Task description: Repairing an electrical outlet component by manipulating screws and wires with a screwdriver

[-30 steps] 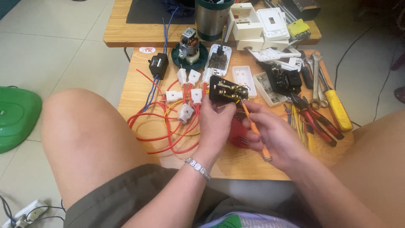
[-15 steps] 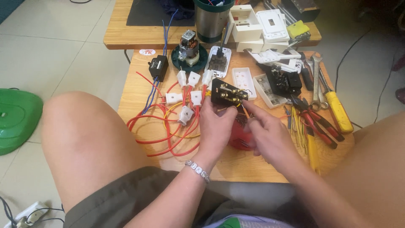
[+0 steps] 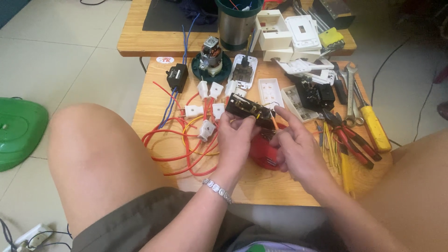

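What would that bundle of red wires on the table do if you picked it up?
The red wires lie in loose loops, so they would probably flop and sag. White plugs at their ends would likely dangle and snag each other. The bundle looks light.

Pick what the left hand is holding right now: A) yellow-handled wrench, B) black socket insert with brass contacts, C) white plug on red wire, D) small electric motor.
B: the left hand pinches the black socket insert above the table, while the right hand points a finger at its end.
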